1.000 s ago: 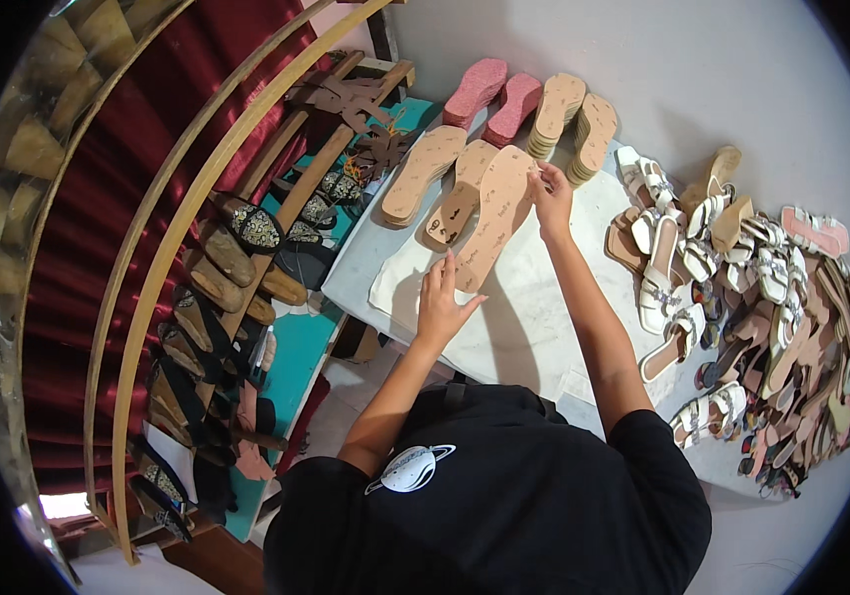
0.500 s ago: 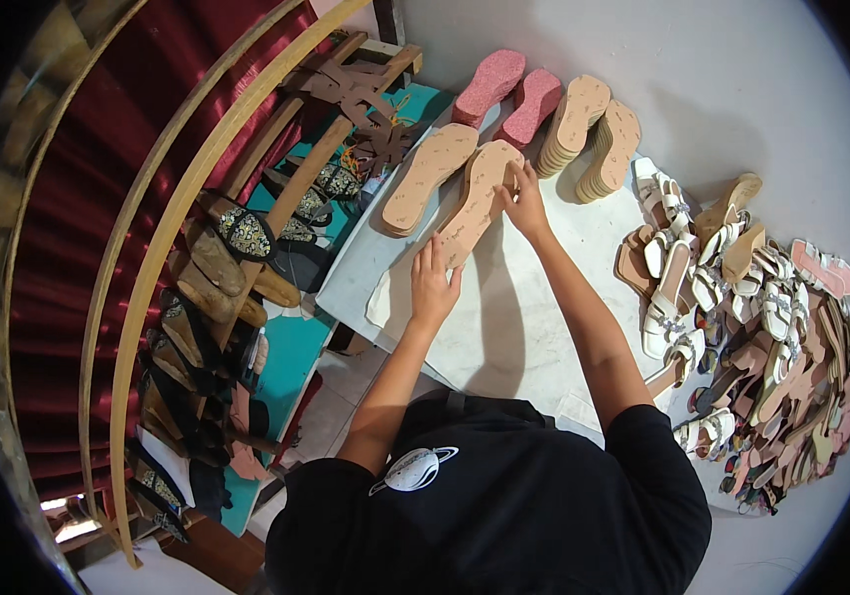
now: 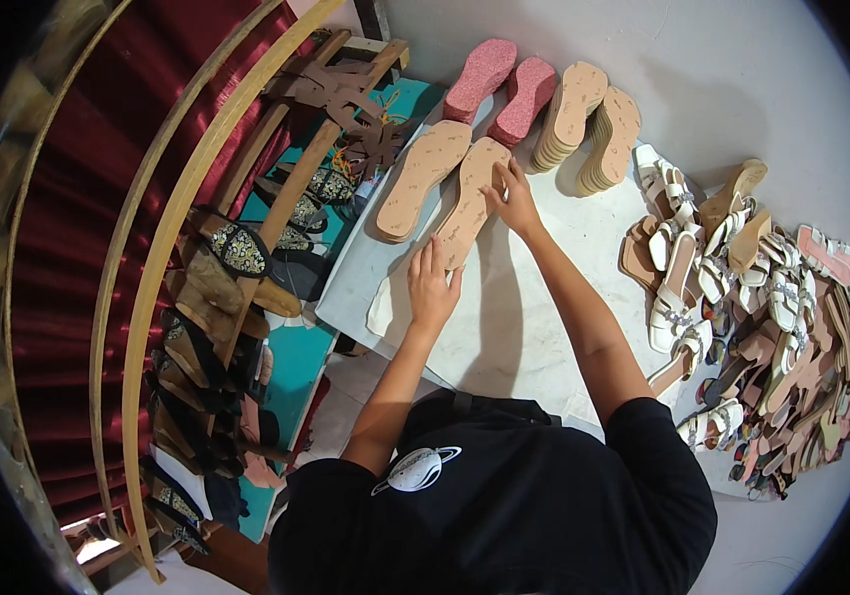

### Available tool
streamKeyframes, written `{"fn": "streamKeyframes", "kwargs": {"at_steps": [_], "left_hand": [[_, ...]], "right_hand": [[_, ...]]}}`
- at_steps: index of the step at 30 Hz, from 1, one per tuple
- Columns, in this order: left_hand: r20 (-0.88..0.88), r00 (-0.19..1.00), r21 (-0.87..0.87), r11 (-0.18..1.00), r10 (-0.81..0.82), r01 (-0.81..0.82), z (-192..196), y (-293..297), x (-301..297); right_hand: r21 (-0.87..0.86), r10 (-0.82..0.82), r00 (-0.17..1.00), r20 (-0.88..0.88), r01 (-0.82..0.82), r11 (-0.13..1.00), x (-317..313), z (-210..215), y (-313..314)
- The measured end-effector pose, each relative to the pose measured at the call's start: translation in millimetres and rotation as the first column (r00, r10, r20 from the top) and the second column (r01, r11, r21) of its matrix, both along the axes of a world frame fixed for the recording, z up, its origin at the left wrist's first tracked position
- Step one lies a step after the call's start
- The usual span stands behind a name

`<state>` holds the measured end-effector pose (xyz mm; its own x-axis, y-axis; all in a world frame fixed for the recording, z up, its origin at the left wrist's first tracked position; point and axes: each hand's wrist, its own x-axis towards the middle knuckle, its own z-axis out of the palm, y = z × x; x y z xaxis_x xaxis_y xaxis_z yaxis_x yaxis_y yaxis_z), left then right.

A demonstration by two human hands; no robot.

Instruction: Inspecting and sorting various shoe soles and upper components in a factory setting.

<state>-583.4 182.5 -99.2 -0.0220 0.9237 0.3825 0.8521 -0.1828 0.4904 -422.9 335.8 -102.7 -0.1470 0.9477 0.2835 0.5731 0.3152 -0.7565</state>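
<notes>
Both my hands are on a tan shoe insole [image 3: 466,217] with small dark printed marks, at the top of a stack on the white table. My left hand [image 3: 434,290] holds its near end, fingers along the left edge and thumb at the tip. Along the right edge, higher up, my right hand [image 3: 515,203] grips with bent fingers and thumb. Just left of it lies another tan insole stack [image 3: 423,180], untouched. Farther back stand two more tan insole stacks [image 3: 574,104] [image 3: 615,134] and two pink textured sole stacks [image 3: 482,79] [image 3: 524,99].
A heap of white strappy sandals [image 3: 678,288] and loose soles [image 3: 807,372] covers the table's right side. To the left, a wooden rack [image 3: 298,183] holds dark shoes [image 3: 237,248] and brown straps [image 3: 341,94] above a teal surface [image 3: 298,382]. A wall borders the table.
The view has shifted slightly. My right hand has drawn its fingers a little nearer along the insole's right edge; my left hand stays at the near end.
</notes>
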Motion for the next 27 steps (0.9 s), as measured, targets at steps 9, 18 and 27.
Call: {"fn": "streamKeyframes", "kwargs": {"at_steps": [9, 18, 27], "left_hand": [[0.048, 0.999, -0.048, 0.999, -0.018, 0.02, 1.3, 11.9, -1.0], [-0.059, 0.998, -0.116, 0.993, 0.022, -0.029, 9.2, 14.2, 0.2], [-0.07, 0.997, -0.146, 0.988, 0.035, -0.045, 10.3, 12.1, 0.3]], "right_hand": [[0.049, -0.078, 0.996, 0.053, 0.076, 0.996, -6.2, -15.3, 7.8], [0.043, -0.123, 0.98, 0.158, 0.117, 0.992, -11.8, -21.1, 9.2], [-0.002, -0.134, 0.981, 0.143, 0.135, 0.991, -14.0, -15.6, 4.1]]}}
